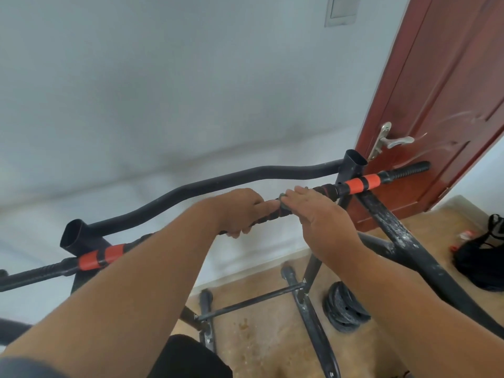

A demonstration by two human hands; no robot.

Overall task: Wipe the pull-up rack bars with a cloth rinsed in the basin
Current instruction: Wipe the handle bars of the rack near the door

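Observation:
A black pull-up rack stands in front of me, with a curved rear bar (218, 184) and a straight front bar (330, 190) that carries orange grip bands (361, 184) near each end. My left hand (240, 211) grips the front bar's ribbed middle, fingers curled under it. Just to its right, my right hand (316, 216) covers a small grey-green cloth (283, 198) wrapped on the same bar; only a scrap of cloth shows between the hands. No basin is in view.
A red-brown door (436, 105) with a metal handle (392, 141) stands open at the right. Below, on the tan floor, lie the rack's base legs (313, 317), several dark weight plates (346, 309) and a black bag (482, 257). A white wall is behind.

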